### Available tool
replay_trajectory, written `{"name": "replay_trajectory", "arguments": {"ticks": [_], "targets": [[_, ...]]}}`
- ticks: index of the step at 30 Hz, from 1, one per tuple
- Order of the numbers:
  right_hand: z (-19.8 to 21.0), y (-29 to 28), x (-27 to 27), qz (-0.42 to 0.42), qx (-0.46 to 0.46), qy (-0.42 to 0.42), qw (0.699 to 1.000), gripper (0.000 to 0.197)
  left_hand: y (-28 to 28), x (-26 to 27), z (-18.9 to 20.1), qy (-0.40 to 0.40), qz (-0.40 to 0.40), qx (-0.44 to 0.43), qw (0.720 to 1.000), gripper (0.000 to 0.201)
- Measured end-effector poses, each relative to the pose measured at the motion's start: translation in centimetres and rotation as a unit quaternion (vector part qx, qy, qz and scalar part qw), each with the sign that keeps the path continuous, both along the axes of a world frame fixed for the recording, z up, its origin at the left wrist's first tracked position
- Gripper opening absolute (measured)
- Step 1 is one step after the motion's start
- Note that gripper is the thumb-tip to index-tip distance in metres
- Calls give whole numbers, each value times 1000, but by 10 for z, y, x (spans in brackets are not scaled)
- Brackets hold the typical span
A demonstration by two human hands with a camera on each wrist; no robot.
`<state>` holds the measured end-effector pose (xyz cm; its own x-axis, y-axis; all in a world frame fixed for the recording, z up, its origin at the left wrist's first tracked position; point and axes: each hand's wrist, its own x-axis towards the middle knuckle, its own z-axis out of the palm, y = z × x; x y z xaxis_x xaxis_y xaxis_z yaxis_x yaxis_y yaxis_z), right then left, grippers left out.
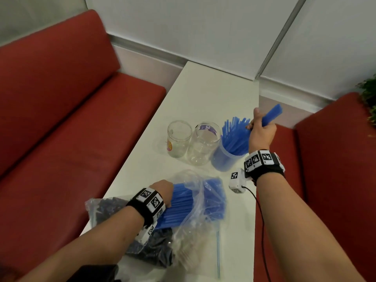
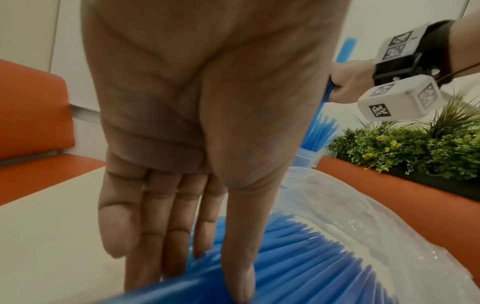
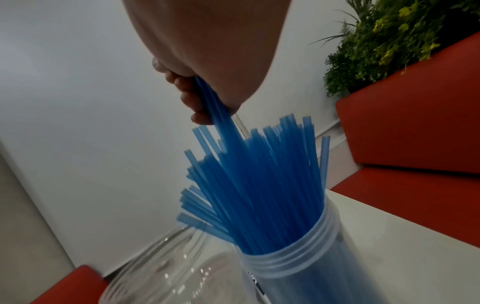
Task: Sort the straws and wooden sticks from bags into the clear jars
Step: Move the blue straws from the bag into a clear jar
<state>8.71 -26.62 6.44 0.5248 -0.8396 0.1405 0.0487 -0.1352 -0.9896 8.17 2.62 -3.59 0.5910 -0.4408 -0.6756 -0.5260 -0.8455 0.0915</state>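
Note:
My right hand (image 1: 261,129) grips a bundle of blue straws (image 1: 272,115) held at a slant over the rightmost jar (image 1: 223,159); their lower ends are in among the many blue straws (image 3: 259,185) standing in that jar (image 3: 293,267). Two empty clear jars (image 1: 179,139) (image 1: 203,147) stand to its left. Near the table's front, my left hand (image 1: 162,187) reaches into a clear bag (image 1: 195,180) of blue straws (image 1: 181,202). Its fingers (image 2: 155,226) are straight and its thumb lies on top of the straws (image 2: 311,267).
A bag of dark pieces (image 1: 150,249) lies under my left forearm, and a flat zip bag (image 1: 217,251) beside it. The white table (image 1: 203,94) is narrow, with red benches (image 1: 61,119) (image 1: 335,159) on both sides. A green plant (image 1: 369,94) stands at the far right.

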Motion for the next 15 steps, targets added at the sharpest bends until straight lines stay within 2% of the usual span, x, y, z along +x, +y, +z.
{"name": "replay_trajectory", "arguments": {"ticks": [6, 11, 15], "targets": [[-31, 4, 0, 1, 12, 17, 1000, 38, -3, 6, 1, 6, -11, -14, 1000, 28], [-25, 2, 2, 6, -17, 18, 1000, 28, -4, 13, 5, 1, 23, -56, 998, 32], [-25, 1, 0, 3, -49, 8, 999, 33, -3, 13, 6, 12, 20, -70, 997, 38]]}}
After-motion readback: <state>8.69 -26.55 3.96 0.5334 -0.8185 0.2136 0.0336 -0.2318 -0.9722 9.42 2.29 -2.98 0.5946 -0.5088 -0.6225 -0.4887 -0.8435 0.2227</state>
